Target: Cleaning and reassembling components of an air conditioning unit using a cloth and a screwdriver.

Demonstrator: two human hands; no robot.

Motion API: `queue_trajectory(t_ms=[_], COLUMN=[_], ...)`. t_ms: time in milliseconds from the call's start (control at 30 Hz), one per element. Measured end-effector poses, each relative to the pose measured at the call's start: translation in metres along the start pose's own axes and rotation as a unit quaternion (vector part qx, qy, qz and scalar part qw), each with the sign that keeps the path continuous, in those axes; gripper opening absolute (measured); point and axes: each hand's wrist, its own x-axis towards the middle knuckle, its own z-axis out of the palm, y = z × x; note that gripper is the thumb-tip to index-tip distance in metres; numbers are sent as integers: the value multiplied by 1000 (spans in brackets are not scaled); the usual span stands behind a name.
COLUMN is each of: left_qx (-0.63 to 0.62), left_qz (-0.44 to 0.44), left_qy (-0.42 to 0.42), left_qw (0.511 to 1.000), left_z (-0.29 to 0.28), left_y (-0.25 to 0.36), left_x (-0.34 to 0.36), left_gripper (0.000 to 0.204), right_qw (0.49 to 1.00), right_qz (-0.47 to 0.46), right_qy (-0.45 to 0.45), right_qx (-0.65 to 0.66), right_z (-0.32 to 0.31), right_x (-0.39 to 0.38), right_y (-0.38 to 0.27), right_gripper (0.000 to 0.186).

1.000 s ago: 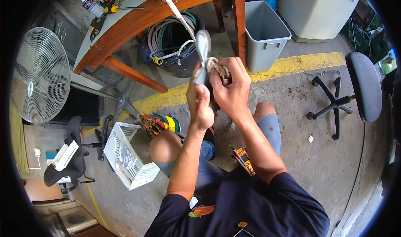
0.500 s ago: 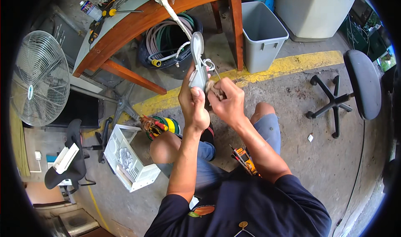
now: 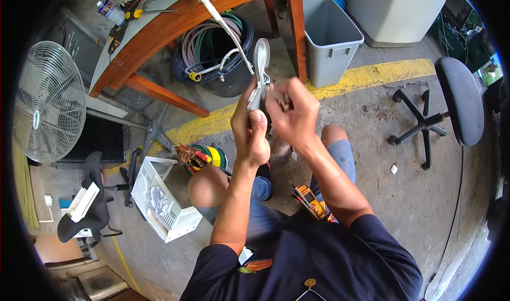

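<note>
My left hand point(image 3: 250, 134) is wrapped round a pale grey plastic part point(image 3: 260, 62), holding it upright with the thumb along its near side. The part is long and narrow, with a rounded, hollowed far end; its exact kind I cannot tell. Close against its right side, my right hand point(image 3: 295, 112) is closed and smeared by motion. Bunched in its curled fingers is a beige-brown rag point(image 3: 279, 144), whose blurred lower end hangs below the hand. Where the rag meets the part is partly hidden by my fingers.
Ahead stands a curved wooden table point(image 3: 154, 38), with a black tub point(image 3: 234, 83) of coiled hoses beneath. A grey bin point(image 3: 336, 51) is beyond my right hand. A fan point(image 3: 53, 102), white casing point(image 3: 164, 200) and tool-filled container point(image 3: 204, 160) lie leftward; an orange multimeter point(image 3: 309, 197) is by my thigh.
My right hand has moved slightly right and up along the plastic part, and the rag's loose end now shows below it. The part is more upright, and the thin white cord seen beside it is less visible.
</note>
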Motion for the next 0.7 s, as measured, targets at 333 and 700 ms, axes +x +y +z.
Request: queue_trajectory(t_ms=[333, 700], left_qx=[-78, -121], left_qz=[15, -19], left_qy=[30, 54], left_qw=[996, 991], left_z=[-13, -2], left_y=[1, 11], left_x=[8, 8], left_gripper=[74, 75], right_qw=[992, 995], right_qz=[65, 54], right_qy=[-102, 44], right_qx=[-40, 70], right_z=[-8, -13], right_x=[-29, 16], right_y=[29, -9], right_gripper=[12, 9])
